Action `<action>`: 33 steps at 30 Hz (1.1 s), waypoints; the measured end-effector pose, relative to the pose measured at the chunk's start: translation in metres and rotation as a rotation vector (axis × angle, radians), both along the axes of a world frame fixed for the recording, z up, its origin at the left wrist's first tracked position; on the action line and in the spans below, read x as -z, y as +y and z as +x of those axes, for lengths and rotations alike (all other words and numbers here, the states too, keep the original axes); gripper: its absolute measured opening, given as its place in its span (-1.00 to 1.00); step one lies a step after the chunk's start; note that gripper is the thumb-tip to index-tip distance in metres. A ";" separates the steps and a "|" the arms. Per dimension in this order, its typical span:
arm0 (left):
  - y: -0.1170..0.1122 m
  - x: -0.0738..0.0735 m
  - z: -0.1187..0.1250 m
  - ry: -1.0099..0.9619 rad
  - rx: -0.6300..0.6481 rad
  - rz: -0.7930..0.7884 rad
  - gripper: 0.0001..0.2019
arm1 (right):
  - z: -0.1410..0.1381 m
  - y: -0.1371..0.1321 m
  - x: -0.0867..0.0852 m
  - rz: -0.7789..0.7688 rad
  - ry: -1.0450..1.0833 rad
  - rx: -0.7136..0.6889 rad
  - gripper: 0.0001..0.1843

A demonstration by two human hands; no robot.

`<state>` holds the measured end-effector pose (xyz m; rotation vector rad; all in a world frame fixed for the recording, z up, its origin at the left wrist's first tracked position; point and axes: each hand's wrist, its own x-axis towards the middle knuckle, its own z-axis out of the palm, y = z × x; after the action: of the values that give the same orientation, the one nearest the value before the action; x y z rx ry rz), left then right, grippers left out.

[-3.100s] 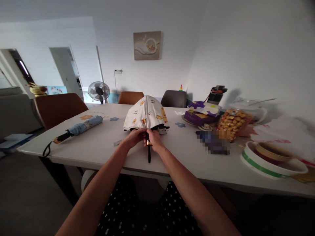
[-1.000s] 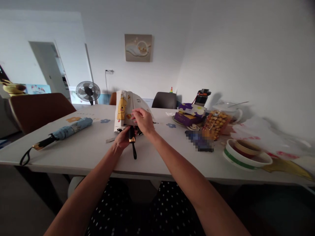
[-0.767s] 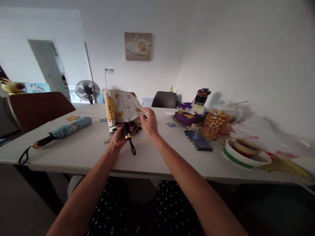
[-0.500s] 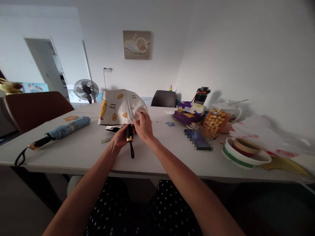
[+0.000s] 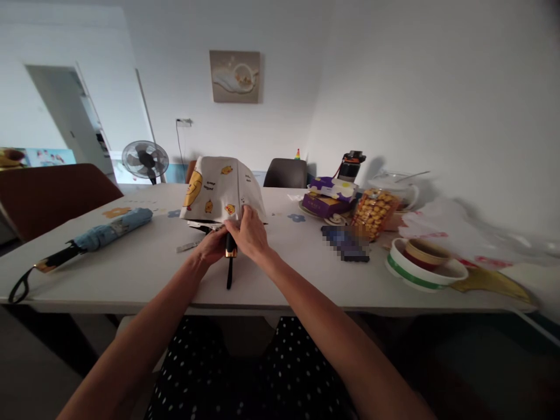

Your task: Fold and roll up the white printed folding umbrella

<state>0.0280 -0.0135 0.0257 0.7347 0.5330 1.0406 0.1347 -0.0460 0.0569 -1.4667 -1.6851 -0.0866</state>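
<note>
A white umbrella point(image 5: 219, 189) with yellow duck prints is partly folded over the table, its canopy hanging loose around the shaft. Its black handle point(image 5: 231, 244) with a gold ring points toward me, and a black wrist strap dangles below. My left hand point(image 5: 212, 248) is wrapped round the top of the handle, fingers partly hidden under the canopy. My right hand point(image 5: 251, 233) pinches the lower edge of the canopy just above the handle, thumb pointing left. A folded blue umbrella point(image 5: 116, 228) with a black handle lies at the left.
On the right stand a purple box point(image 5: 326, 204), a jar of round snacks point(image 5: 375, 213), a black bottle point(image 5: 350, 167), a glass pitcher point(image 5: 406, 192), a bowl with a green band point(image 5: 409, 274) and plastic bags point(image 5: 437, 224). A blurred phone-like object point(image 5: 346, 242) lies nearer. Behind are a fan point(image 5: 146, 159) and chairs.
My right hand has moved down the canopy to its edge by the handle, its fingers closing in. My left hand stays on the handle. The whole view has shifted slightly.
</note>
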 end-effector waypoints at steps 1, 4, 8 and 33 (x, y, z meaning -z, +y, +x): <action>0.000 0.002 0.002 0.009 -0.004 0.009 -0.87 | 0.002 0.000 0.002 -0.005 0.013 -0.021 -0.33; 0.002 0.006 0.011 0.042 -0.009 0.028 -0.89 | 0.011 0.003 0.007 0.006 0.050 -0.076 -0.31; 0.007 0.005 0.023 0.067 0.013 0.036 -0.89 | 0.021 0.011 0.010 0.024 0.064 -0.094 -0.28; 0.080 0.033 0.039 0.156 -0.058 -0.080 -0.85 | 0.033 0.103 0.046 0.014 0.006 -0.170 -0.23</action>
<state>0.0669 0.0664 -0.0074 0.7368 0.7296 1.0154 0.1674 0.0567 0.0106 -1.3072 -1.7931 -0.0008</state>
